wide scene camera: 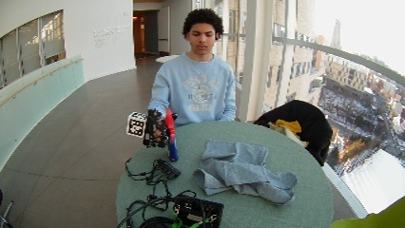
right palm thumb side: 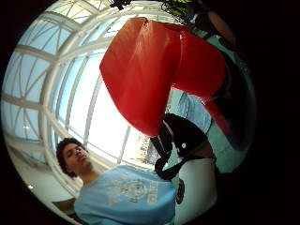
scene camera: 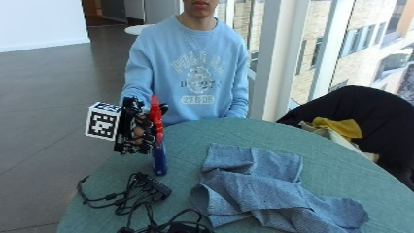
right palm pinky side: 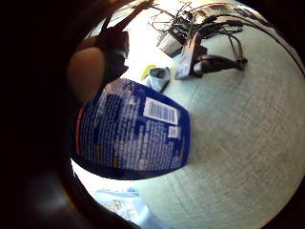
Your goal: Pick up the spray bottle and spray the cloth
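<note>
Outside view shows the gloved right hand [scene camera: 136, 127] wrapped around the spray bottle [scene camera: 157, 138], holding it upright above the round green table [scene camera: 336, 170], beside the crumpled blue cloth [scene camera: 259, 187].

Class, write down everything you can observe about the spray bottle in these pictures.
The spray bottle has a red trigger head above a dark blue body; it looks like plastic. The little finger side palm view shows a blue printed label with white text and a barcode. It stands about upright near the round green table's edge, gripped around its upper part by the gloved right hand. Whether its base touches the table cannot be told. The grey-blue cloth lies apart beside it; black cables lie nearby.
</note>
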Tool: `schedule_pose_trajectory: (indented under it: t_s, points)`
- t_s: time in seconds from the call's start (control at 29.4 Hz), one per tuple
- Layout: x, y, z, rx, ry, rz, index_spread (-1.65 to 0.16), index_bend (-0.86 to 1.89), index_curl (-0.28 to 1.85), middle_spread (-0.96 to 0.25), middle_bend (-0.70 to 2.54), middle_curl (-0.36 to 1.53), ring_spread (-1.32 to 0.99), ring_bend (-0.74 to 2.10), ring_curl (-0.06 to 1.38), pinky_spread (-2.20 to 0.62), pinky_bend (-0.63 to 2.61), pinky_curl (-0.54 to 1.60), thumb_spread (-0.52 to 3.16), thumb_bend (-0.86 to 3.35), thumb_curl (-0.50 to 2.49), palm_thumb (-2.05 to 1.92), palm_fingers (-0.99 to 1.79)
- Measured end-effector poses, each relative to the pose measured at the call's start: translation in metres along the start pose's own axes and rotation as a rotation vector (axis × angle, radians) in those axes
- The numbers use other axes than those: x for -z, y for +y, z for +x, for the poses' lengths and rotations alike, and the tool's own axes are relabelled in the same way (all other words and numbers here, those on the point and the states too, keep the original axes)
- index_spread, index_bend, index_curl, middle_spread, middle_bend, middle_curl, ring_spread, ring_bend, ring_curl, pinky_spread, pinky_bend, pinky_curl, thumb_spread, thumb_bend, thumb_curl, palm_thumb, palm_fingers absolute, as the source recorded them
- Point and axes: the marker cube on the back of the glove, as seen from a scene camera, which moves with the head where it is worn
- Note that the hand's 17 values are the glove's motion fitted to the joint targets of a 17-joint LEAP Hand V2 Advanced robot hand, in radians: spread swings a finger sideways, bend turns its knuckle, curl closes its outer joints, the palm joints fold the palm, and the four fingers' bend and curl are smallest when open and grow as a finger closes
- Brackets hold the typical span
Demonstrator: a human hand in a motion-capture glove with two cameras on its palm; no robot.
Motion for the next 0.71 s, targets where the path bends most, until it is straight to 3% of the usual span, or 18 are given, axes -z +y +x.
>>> schedule_pose_trajectory:
  t_s: [0.41, 0.71]
  points:
    - [-0.013, -0.006, 0.002, -0.004, -0.031, 0.016, -0.34, 0.11, 0.24, -0.06, 0.25, 0.41, -0.01, 0.33, 0.34, 0.21, 0.27, 0.36, 1.04, -0.02, 0.32, 0.7, 0.73]
    - [-0.019, -0.012, 0.006, 0.022, -0.02, 0.126, -0.3, 0.2, 0.29, -0.06, 0.3, 0.43, -0.03, 0.33, 0.34, 0.2, 0.15, 0.32, 1.02, 0.0, 0.35, 0.8, 0.95]
